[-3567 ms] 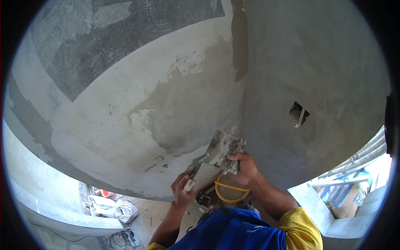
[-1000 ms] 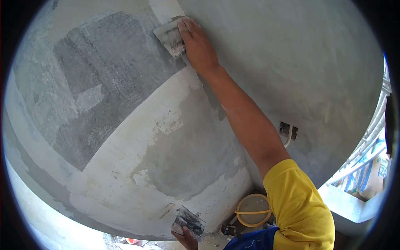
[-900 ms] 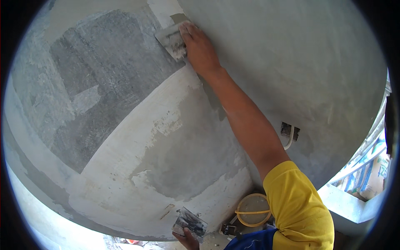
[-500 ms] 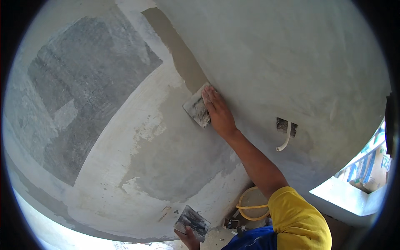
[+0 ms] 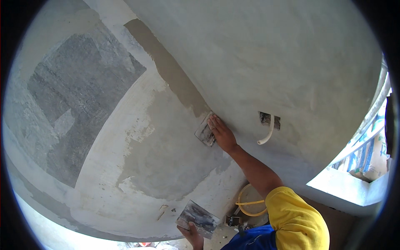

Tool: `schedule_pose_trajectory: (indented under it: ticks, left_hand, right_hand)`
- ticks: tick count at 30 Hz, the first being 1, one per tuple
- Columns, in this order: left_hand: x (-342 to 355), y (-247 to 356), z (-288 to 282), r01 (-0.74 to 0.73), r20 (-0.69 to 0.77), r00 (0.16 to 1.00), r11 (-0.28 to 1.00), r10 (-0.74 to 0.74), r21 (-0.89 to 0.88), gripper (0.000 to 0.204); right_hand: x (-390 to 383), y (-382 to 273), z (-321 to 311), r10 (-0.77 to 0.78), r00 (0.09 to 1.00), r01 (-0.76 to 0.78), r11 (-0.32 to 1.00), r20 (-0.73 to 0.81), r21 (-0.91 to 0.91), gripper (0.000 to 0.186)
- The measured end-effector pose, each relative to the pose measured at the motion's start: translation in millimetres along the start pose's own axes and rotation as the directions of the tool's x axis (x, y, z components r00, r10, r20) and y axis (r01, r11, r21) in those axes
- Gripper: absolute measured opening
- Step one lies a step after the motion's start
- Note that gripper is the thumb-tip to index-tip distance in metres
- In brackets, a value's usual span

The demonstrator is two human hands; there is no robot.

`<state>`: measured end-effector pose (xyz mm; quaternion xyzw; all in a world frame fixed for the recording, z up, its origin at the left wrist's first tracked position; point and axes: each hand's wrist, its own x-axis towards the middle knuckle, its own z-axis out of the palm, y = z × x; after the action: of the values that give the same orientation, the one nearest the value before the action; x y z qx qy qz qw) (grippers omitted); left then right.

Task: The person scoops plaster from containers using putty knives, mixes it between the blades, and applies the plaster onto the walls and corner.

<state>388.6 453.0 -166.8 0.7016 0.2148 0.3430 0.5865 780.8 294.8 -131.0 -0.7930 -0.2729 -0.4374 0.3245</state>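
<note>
Right grip (image 5: 221, 132), clamped on putty blade (image 5: 203, 135), is nearer the brown plaster strip (image 5: 166, 66), lying toward eleven o'clock, long axis eleven-to-five; left grip (image 5: 193, 236) clamps steel plate (image 5: 198, 216).

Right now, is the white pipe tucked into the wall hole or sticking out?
Sticking out: the white pipe curves from the dark hole, its end showing below the hole's edge.

Smeared plate (image 5: 203, 133) against wall (image 5: 166, 158); streaked plate (image 5: 199, 217) tilted below.
</note>
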Motion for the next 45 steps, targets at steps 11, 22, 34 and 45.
schedule_pose_trajectory:
  ticks: [11,22,34,45]
  left_hand:
    - [6.6,1.4,7.9,0.800,0.604,0.532,0.586,-0.593,-0.130,0.056]
    - [-10.6,-49.7,91.8,0.703,0.657,0.233,0.591,-0.717,0.395,0.039]
    - [-42.7,-45.0,227.4,0.637,0.612,0.068,0.507,-0.788,0.581,0.046]
    - [-86.5,-59.2,318.7,0.490,0.554,-0.211,0.403,-0.806,0.773,0.048]
  right_hand:
    - [-215.2,-63.9,-68.4,0.140,0.853,-0.400,0.793,0.503,0.458,0.072]
    - [-295.1,-97.6,-234.1,-0.035,0.930,-0.182,0.820,0.365,0.542,0.057]
    - [-466.8,60.7,-348.8,0.527,0.564,-0.595,0.793,0.636,-0.130,0.057]
    - [-547.1,40.9,-396.5,0.880,0.147,-0.909,0.300,0.451,-0.290,0.050]
